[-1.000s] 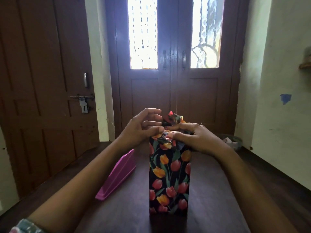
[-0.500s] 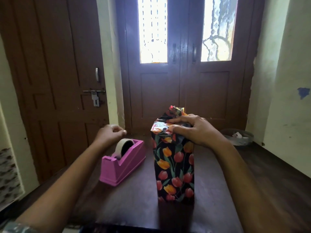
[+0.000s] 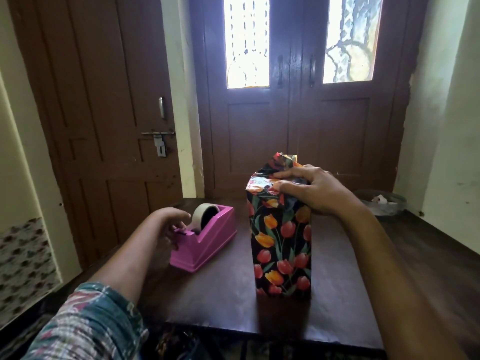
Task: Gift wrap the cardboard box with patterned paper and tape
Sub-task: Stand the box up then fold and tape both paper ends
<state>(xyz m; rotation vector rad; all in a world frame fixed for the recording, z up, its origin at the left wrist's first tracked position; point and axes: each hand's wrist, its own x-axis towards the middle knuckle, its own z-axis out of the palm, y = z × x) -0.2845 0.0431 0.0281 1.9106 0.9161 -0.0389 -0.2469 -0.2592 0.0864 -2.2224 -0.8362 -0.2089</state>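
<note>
The box (image 3: 281, 237) stands upright on its narrow end just right of the frame's centre, on a dark wooden desk (image 3: 342, 294). Patterned paper (image 3: 280, 258), black with red and orange tulips, covers every side that shows. At the top the paper is folded over, and a crumpled flap sticks up behind the fingers on the far side.

The right hand (image 3: 307, 190) comes in from the lower right of the frame and clasps the top of the box. Its fingers lie across the folded paper, and the thumb presses the upper edge of the near face.

Left of the box, near it but apart, a pink tape dispenser (image 3: 207, 246) sits on the desk at a slant. Its tape roll (image 3: 205, 215) is at the far end.

The left hand (image 3: 168, 226) reaches in from the lower left of the frame, above a patterned sleeve (image 3: 85, 326). Its fingers are curled at the near, cutter end of the dispenser, and the thumb lies close to the roll. I cannot tell whether they pinch a tape end.

Behind the desk, dark double doors (image 3: 298, 141) with patterned glass panes fill the upper centre of the frame. A brown door (image 3: 104, 100) with a metal latch is in the upper left. A dark round bin (image 3: 381, 203) sits low by the pale wall at the right.
</note>
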